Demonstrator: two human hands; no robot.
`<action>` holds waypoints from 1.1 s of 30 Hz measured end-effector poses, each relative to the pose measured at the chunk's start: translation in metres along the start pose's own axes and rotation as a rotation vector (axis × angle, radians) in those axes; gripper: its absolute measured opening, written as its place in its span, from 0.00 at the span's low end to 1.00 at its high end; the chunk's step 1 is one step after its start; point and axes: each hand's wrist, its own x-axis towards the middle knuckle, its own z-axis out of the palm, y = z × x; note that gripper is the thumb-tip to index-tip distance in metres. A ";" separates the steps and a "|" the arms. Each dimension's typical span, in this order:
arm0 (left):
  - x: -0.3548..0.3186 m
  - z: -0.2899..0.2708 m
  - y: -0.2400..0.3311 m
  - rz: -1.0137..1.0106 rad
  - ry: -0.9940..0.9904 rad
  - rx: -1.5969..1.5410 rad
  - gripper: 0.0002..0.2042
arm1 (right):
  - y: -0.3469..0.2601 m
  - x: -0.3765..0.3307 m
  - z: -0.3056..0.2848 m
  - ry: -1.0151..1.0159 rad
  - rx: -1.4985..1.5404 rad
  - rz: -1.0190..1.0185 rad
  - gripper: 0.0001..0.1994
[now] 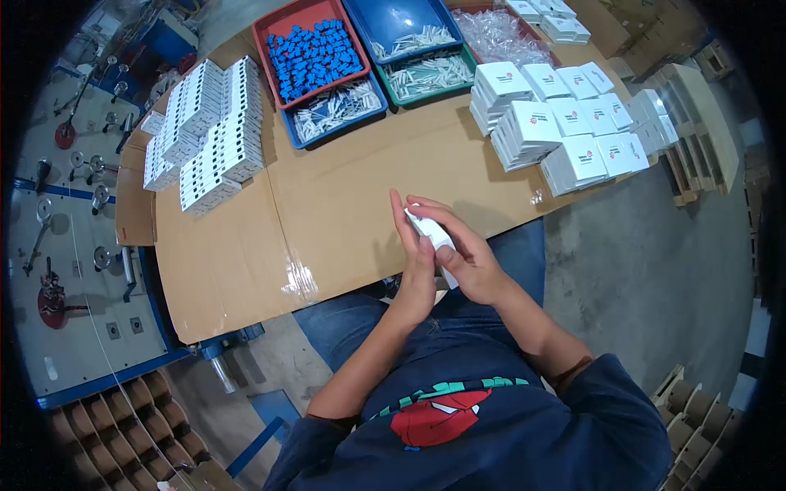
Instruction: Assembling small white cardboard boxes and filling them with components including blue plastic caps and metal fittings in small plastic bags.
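Observation:
A small white box (431, 232) is held between my two hands, tilted, just over the table's near edge. My left hand (417, 274) presses on its left side with fingers stretched upward and the thumb along it. My right hand (473, 260) wraps the right side, its fingers over the top end and its thumb on the near face. The palms hide much of the box, so its details do not show. Below the hands are my legs in jeans.
The cardboard-covered table (344, 204) bears stacked white pieces with dark square holes (214, 135) at left and stacked white boxes (573, 123) at right. Along the back stand a red tray (259, 47) of blue parts, blue and green trays of pale slim parts, and clear plastic bags (501, 37).

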 end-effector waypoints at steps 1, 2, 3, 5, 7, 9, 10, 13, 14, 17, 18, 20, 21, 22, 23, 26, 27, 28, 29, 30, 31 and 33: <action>0.000 0.002 0.008 -0.125 0.016 -0.068 0.45 | -0.001 0.000 -0.001 0.015 0.001 0.025 0.31; 0.001 0.003 0.014 -0.249 0.032 -0.136 0.42 | -0.002 0.000 -0.003 0.031 0.001 0.049 0.31; 0.002 0.001 0.022 -0.246 0.036 -0.136 0.42 | -0.002 0.001 -0.006 0.026 0.002 0.048 0.31; 0.005 -0.006 0.033 -0.515 0.020 -0.414 0.34 | -0.003 0.005 -0.014 0.017 -0.416 -0.117 0.32; 0.006 -0.006 0.035 -0.590 0.024 -0.473 0.27 | -0.006 0.007 -0.014 0.013 -0.448 -0.156 0.33; 0.005 0.002 0.041 -0.624 0.036 -0.435 0.26 | -0.006 0.008 -0.015 0.010 -0.479 -0.195 0.33; 0.004 0.005 0.040 -0.623 0.040 -0.435 0.26 | -0.005 0.008 -0.016 0.000 -0.545 -0.215 0.33; 0.001 0.014 0.038 -0.550 0.111 -0.498 0.26 | -0.004 0.009 -0.016 -0.007 -0.558 -0.228 0.32; 0.001 0.015 0.039 -0.543 0.126 -0.473 0.26 | -0.004 0.009 -0.016 -0.006 -0.505 -0.223 0.32; -0.002 0.015 0.034 -0.535 0.138 -0.451 0.26 | 0.001 0.006 -0.017 -0.008 -0.513 -0.242 0.32; -0.003 0.015 0.032 -0.532 0.126 -0.457 0.26 | 0.003 0.005 -0.017 -0.008 -0.512 -0.240 0.32; -0.005 0.017 0.032 -0.515 0.131 -0.456 0.25 | 0.010 0.003 -0.017 0.026 -0.540 -0.294 0.33; -0.005 0.018 0.031 -0.496 0.133 -0.454 0.24 | 0.013 0.002 -0.017 0.026 -0.540 -0.293 0.33; -0.005 0.019 0.031 -0.497 0.134 -0.454 0.24 | 0.015 0.001 -0.017 0.035 -0.545 -0.313 0.33; -0.005 0.020 0.032 -0.480 0.140 -0.453 0.24 | 0.017 0.000 -0.017 0.044 -0.550 -0.333 0.34; -0.005 0.020 0.037 -0.469 0.143 -0.454 0.23 | 0.015 0.000 -0.013 0.049 -0.541 -0.317 0.34; -0.005 0.019 0.038 -0.475 0.137 -0.454 0.22 | 0.015 0.000 -0.013 0.049 -0.542 -0.316 0.34; -0.005 0.019 0.038 -0.474 0.137 -0.456 0.22 | 0.015 0.000 -0.014 0.050 -0.553 -0.324 0.34; -0.006 0.019 0.038 -0.477 0.140 -0.462 0.22 | 0.015 0.000 -0.013 0.051 -0.564 -0.331 0.34; -0.006 0.019 0.038 -0.478 0.144 -0.468 0.22 | 0.015 0.001 -0.013 0.049 -0.564 -0.331 0.34; -0.006 0.020 0.039 -0.477 0.146 -0.469 0.22 | 0.015 0.000 -0.012 0.049 -0.569 -0.338 0.34; -0.007 0.021 0.038 -0.455 0.182 -0.461 0.22 | 0.014 0.001 -0.011 0.047 -0.576 -0.344 0.34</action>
